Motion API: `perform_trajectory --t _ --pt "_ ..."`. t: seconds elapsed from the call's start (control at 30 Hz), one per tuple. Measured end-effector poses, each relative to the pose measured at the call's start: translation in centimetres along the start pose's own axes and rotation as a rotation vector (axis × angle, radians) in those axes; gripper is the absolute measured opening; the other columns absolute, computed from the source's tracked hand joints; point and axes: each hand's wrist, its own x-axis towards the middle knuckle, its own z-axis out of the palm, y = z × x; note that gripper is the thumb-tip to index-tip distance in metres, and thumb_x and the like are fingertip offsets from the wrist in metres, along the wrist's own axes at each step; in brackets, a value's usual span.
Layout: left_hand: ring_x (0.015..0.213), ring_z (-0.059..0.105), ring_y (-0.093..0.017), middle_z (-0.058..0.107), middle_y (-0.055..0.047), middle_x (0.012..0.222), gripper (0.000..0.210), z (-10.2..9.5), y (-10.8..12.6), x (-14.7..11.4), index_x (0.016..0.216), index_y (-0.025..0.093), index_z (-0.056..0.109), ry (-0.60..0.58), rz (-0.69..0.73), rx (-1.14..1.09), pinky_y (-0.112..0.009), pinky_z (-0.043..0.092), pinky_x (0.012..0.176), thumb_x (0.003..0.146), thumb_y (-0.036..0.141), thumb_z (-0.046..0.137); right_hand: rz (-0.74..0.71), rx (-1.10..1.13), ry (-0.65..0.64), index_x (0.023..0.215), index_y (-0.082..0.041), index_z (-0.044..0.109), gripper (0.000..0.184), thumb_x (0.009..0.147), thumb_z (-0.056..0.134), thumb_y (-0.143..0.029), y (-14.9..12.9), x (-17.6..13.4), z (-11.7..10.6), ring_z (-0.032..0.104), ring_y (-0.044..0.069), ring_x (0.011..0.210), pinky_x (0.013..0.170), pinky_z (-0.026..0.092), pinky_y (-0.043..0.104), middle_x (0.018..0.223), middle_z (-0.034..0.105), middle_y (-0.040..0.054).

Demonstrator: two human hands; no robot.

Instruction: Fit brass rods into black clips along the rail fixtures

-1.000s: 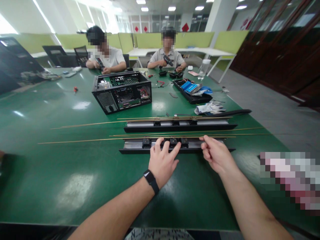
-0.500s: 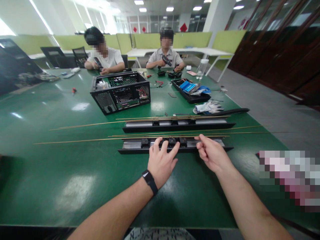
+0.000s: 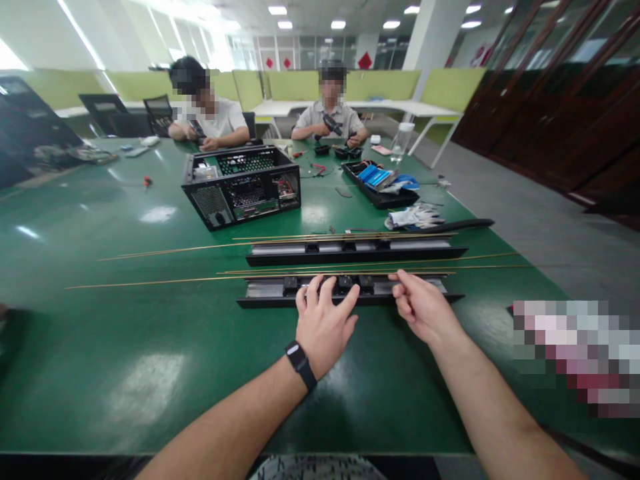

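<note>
A long black channel with a silvery inner strip [image 3: 384, 287] lies crosswise in front of me, several small black blocks [image 3: 367, 285] seated along it. My left hand [image 3: 325, 313] rests over its middle, palm down with fingers spread, fingertips at the blocks. Over the channel's right part, my right hand [image 3: 419, 303] is closed in a pinch, thumb and forefinger on a thin brass-coloured rod [image 3: 270, 274] that runs along the channel's far edge. Just beyond, a second similar channel [image 3: 360, 254] has more thin rods [image 3: 200, 249] along it.
An open black computer case [image 3: 243, 183] stands beyond on the green table [image 3: 90, 360]. To its right are a black tray [image 3: 383, 197] with blue items and white gloves [image 3: 415, 217]. Two people [image 3: 330, 120] sit at the far side. A clear jug [image 3: 401, 140] stands near the right edge.
The view has shifted very slightly. Both hands keep nearly the same place and shape; the channels and rods stay where they were.
</note>
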Motion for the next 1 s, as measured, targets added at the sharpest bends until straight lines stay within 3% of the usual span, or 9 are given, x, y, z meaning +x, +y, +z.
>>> perform_trajectory --t 0.13,0.33,0.57,0.77,1.0 --pt "0.138 0.033 -0.035 0.047 -0.009 0.143 0.061 0.1 -0.1 -0.1 0.141 0.042 0.048 0.002 0.008 -0.004 -0.057 0.034 0.107 0.084 0.043 0.069 -0.007 0.032 0.053 0.09 -0.013 0.066 0.017 0.088 0.067 -0.03 -0.2 0.2 -0.4 0.037 0.004 0.03 0.024 0.022 0.014 0.056 0.057 -0.002" --pt "0.137 0.035 -0.035 0.05 -0.009 0.141 0.061 0.4 -0.3 0.0 0.141 0.041 0.049 0.015 0.008 -0.034 -0.057 0.035 0.107 0.083 0.044 0.07 -0.052 0.08 0.244 0.083 -0.014 0.062 0.014 0.092 0.059 -0.024 -0.8 0.8 -1.0 0.036 0.005 0.029 0.022 0.02 0.015 0.053 0.055 -0.0027" --pt "0.137 0.037 -0.035 0.051 -0.011 0.141 0.054 0.2 -0.6 0.2 0.139 0.039 0.052 0.045 0.03 -0.071 -0.056 0.035 0.106 0.087 0.046 0.065 -0.03 0.019 0.092 0.089 -0.013 0.066 0.013 0.089 0.064 -0.025 -0.3 0.6 -0.8 0.038 0.005 0.031 0.023 0.022 0.014 0.056 0.058 -0.0011" --pt "0.145 0.03 -0.035 0.046 -0.012 0.15 0.057 0.4 -1.8 0.9 0.144 0.034 0.049 0.077 -0.016 -0.022 -0.056 0.027 0.113 0.09 0.053 0.058 -0.04 0.069 0.151 0.084 -0.013 0.065 0.01 0.088 0.063 -0.022 -0.5 0.7 -1.1 0.037 0.005 0.03 0.022 0.021 0.014 0.055 0.056 -0.0021" --pt "0.141 0.041 -0.029 0.058 -0.008 0.141 0.041 0.6 -2.7 1.4 0.138 0.03 0.055 0.139 -0.046 0.014 -0.053 0.023 0.117 0.098 0.038 0.049 -0.056 0.082 0.232 0.082 -0.013 0.062 0.011 0.09 0.06 -0.02 -0.7 0.9 -1.2 0.037 0.005 0.029 0.022 0.021 0.015 0.054 0.055 -0.0024"
